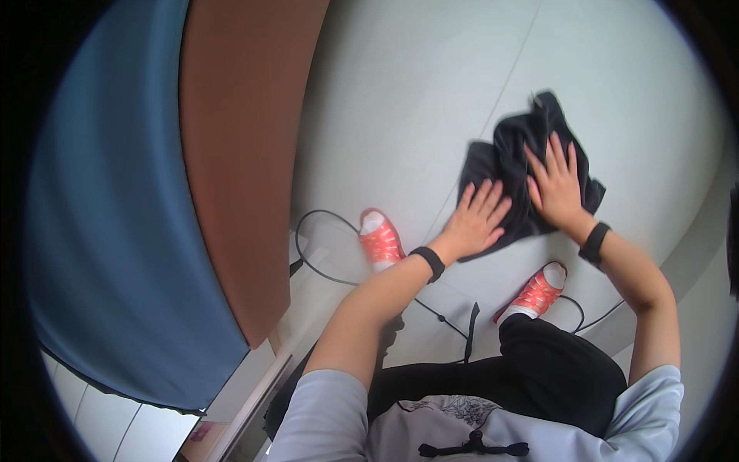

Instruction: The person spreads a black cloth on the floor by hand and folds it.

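A crumpled black cloth is spread on the pale tiled floor in front of me. My left hand presses flat on its near left part, fingers spread. Higher up and to the right, my right hand lies palm down on the same cloth with its fingers apart. Neither hand grips the fabric. Folds bunch up around both hands, and the cloth under the palms is hidden. A black band circles each wrist.
A bed or couch with a blue cover and brown side panel stands at left. My feet in red sandals flank the near floor. A black cable loops beside the left foot. Pale floor tiles extend beyond the cloth.
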